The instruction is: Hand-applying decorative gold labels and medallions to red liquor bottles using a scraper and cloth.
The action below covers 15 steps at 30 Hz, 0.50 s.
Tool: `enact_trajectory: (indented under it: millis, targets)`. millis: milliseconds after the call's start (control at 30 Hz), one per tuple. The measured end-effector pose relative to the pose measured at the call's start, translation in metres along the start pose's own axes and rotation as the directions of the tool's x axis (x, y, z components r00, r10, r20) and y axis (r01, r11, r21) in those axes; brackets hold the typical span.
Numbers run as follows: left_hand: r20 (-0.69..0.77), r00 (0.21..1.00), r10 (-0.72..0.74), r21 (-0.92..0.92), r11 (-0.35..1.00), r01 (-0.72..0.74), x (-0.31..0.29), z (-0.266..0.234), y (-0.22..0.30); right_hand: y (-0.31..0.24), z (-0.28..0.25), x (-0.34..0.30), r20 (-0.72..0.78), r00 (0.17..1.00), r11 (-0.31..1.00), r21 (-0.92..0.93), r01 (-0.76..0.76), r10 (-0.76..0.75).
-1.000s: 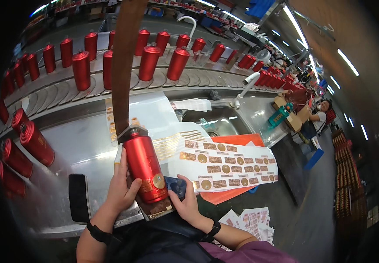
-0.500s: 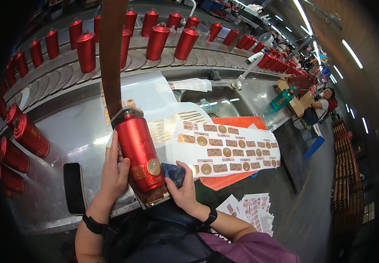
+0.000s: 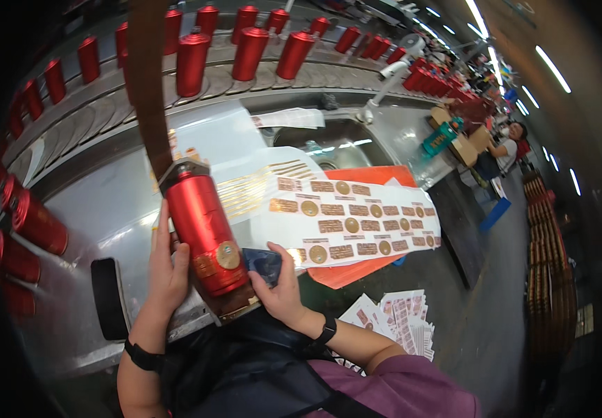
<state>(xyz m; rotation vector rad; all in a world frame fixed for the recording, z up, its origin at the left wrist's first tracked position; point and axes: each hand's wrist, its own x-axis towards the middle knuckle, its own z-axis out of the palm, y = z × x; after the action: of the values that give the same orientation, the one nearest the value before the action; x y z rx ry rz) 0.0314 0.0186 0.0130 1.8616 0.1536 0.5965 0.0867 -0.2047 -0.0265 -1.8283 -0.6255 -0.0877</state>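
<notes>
**One red bottle [image 3: 200,221], several ways to spoil it**

Several other bottles [image 3: 39,219] stood to my far left; a phone [image 3: 109,299] lay nearer on the counter [image 3: 64,313]. My left hand [image 3: 168,277] lay along the red bottle's left side, fingers straight, thumb apart; whether they gripped, I couldn't tell. The red bottle sat tilted in its holder [image 3: 236,305], neck away from me. If that hand slackened, I judged, the red bottle could turn. My right hand [image 3: 278,289] pinched a blue pad [image 3: 262,265] beside the gold seal [image 3: 229,255]; too hard a press could crease it. Rightmost, the decal sheet [image 3: 349,238] lay over orange [image 3: 370,175], where a stray wrist could wrinkle it.
</notes>
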Motion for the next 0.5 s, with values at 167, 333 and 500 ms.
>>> enact_trajectory:
  millis: [167, 333, 500]
  targets:
    - [-0.018, 0.999, 0.039, 0.106, 0.994, -0.037, 0.000, -0.005, -0.006, 0.005, 0.004, 0.001, -0.018, 0.999, 0.997, -0.061, 0.044, -0.045]
    - [-0.055, 0.997, 0.055, 0.021, 0.998, -0.054, 0.000, -0.001, -0.011, 0.007, 0.004, 0.000, -0.009, 0.999, 0.999, 0.004, 0.038, -0.038]
    - [-0.185, 0.947, 0.264, 0.386, 0.905, -0.177, -0.001, -0.018, 0.004, 0.005, 0.002, 0.002, -0.003, 0.999, 0.997, 0.062, 0.035, -0.035]
